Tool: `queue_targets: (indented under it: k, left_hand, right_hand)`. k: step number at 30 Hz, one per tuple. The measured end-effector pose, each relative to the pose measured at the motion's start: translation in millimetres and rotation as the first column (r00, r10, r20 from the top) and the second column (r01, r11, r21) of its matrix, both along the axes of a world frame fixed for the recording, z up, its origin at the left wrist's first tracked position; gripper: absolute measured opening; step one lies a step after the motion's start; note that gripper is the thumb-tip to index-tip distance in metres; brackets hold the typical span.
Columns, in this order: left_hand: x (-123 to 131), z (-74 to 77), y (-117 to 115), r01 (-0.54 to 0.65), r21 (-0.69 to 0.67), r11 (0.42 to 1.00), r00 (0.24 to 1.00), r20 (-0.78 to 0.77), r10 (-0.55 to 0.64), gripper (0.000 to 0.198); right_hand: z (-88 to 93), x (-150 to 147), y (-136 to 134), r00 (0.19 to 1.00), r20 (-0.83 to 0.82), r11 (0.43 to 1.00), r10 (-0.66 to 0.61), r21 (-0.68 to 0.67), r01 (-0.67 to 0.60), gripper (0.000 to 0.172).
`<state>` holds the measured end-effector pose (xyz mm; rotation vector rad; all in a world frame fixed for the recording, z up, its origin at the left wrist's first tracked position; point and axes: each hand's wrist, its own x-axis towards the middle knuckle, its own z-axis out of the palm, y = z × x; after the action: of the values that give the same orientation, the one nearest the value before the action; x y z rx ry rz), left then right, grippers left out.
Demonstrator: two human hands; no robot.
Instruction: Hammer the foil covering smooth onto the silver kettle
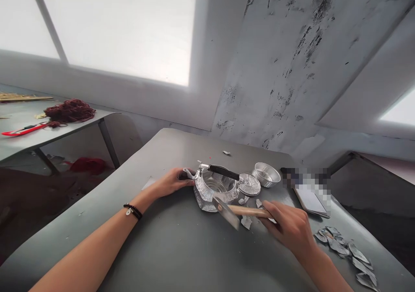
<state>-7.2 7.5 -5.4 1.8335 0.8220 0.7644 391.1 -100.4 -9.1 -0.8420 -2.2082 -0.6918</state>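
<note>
A shiny metal kettle (pixel 215 190) with a black handle stands on the grey table (pixel 162 249). My left hand (pixel 173 180) is closed round its spout on the left side. My right hand (pixel 290 227) grips the wooden handle of a hammer (pixel 228 212), whose metal head sits against the kettle's lower front. The kettle's lid (pixel 249 184) lies flat just to its right, and a small perforated metal strainer cup (pixel 266 174) stands beyond the lid. Small metal scraps (pixel 246 221) lie under the hammer's handle.
A pile of metal shards (pixel 348 253) lies at the table's right edge. A phone (pixel 311 201) rests near the far right. Another table (pixel 39 130) on the left holds dark red yarn (pixel 69 110) and a red-handled tool (pixel 24 130). The wall stands behind.
</note>
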Motion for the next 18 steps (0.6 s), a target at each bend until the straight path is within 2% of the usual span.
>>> queue_targets:
  k: [2,6,11,15,18]
  left_hand:
    - [-0.6,0.6,-0.1,-0.008,0.005,1.0,1.0,-0.01,0.008,0.036]
    - [-2.4,0.8,-0.4,-0.015,0.019,1.0,0.999,-0.036,0.016,0.035]
    - [-4.5,-0.7,1.4,-0.029,0.026,0.999,0.998,-0.05,0.031,0.037]
    - [-4.8,0.6,1.9,-0.053,0.016,0.998,0.998,-0.018,0.054,0.044]
    - [-3.3,3.5,-1.0,-0.14,-0.119,0.983,0.985,0.082,0.151,0.051]
  right_hand:
    - [0.6,1.7,0.7,1.0,-0.005,1.0,-0.005,-0.004,0.005,0.008]
    - [1.0,1.7,-0.1,0.999,-0.018,0.998,0.041,-0.036,-0.042,0.017]
    - [-0.9,-2.6,-0.2,0.999,-0.018,0.998,0.029,-0.063,-0.03,0.014]
    - [1.4,-1.3,-3.5,0.996,-0.091,0.998,0.021,-0.05,-0.025,0.015]
    - [5.2,5.5,-5.0,0.983,-0.183,0.999,-0.024,-0.032,0.019,0.01]
